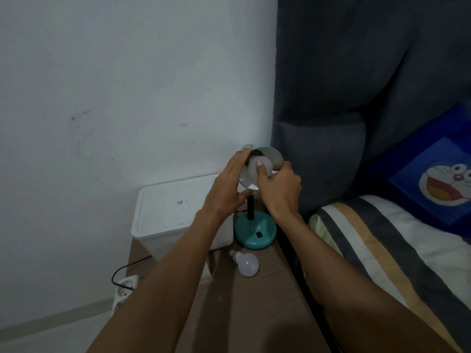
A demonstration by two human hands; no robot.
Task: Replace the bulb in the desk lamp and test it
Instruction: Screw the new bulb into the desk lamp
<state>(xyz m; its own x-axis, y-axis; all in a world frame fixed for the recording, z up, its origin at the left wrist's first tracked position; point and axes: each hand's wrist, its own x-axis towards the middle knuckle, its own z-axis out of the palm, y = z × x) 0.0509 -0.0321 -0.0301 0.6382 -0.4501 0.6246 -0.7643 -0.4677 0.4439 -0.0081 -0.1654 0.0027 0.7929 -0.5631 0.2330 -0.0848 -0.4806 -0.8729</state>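
A teal desk lamp stands on the bedside table, its round base (255, 231) near the table's right edge. The shade (274, 155) is tilted up toward me, its white inside showing. My left hand (226, 187) grips the shade's left rim. A white bulb (257, 170) sits in the shade's socket, and my right hand (279, 189) is closed around it, thumb on its face. The lamp is unlit. A second white bulb (246, 263) lies loose on the table in front of the base.
A white lidded plastic box (175, 212) stands on the wooden table (244, 314) left of the lamp. A white power strip (125, 289) with a black cord lies on the floor at the left. A bed with a striped pillow (382, 250) adjoins on the right.
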